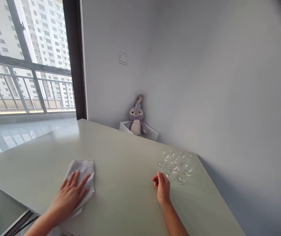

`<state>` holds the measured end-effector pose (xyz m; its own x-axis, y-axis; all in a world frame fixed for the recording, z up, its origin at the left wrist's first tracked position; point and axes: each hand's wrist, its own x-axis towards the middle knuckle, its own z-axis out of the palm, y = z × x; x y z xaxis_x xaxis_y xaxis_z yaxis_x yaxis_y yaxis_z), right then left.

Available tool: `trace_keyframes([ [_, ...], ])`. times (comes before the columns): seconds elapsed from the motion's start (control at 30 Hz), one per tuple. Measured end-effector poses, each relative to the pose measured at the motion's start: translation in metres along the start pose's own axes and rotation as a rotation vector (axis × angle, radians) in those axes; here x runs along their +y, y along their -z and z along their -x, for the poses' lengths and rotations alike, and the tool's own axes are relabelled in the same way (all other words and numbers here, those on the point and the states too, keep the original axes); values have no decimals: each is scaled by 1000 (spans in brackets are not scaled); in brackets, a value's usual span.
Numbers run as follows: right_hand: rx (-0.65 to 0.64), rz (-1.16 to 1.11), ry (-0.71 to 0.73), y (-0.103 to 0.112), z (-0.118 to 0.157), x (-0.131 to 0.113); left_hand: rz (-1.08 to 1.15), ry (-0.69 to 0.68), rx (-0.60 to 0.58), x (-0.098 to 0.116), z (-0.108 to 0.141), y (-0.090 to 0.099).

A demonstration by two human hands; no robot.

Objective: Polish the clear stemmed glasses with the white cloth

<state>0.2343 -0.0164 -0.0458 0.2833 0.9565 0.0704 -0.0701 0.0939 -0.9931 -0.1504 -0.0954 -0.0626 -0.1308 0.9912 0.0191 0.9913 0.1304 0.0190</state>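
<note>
My left hand (69, 193) lies flat with its fingers spread on a folded white cloth (88, 167) on the table at the left. The hand is slightly blurred, and part of the cloth is hidden beneath the hand and forearm. Over on the right, my right hand (162, 187) is closed, its fingers curled loosely, and nothing shows in them. Just beyond it, several clear stemmed glasses (176, 163) stand in a tight cluster near the table's far right corner.
The pale green table (121, 183) reaches toward the corner of the room. Behind its far edge, a grey plush rabbit (137, 126) sits in a white perforated basket (152, 134). Grey walls border the right side; a window (27, 62) is at the left.
</note>
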Motion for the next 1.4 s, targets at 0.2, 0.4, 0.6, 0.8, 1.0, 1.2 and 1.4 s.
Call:
trace_keyframes([
  [0.2, -34, 109, 67, -14, 4, 0, -165, 316, -57, -94, -81, 10],
  [0.4, -179, 285, 152, -27, 9, 7, -74, 16, -37, -6, -191, 13],
  [0.6, -211, 309, 113, -31, 4, 8, 50, -254, -41, 145, -266, 13],
  [0.8, -234, 254, 26, -34, 5, 0, 109, -498, -71, 274, -293, 5],
  [1.0, -229, 283, 8, -36, 3, 1, 142, -733, -116, 359, -288, 3],
  [1.2, -244, 268, -11, -33, 2, 0, 155, -864, -132, 389, -280, 9],
  [1.4, -201, 158, -18, -28, 1, -6, 149, -830, -120, 379, -277, 7],
])
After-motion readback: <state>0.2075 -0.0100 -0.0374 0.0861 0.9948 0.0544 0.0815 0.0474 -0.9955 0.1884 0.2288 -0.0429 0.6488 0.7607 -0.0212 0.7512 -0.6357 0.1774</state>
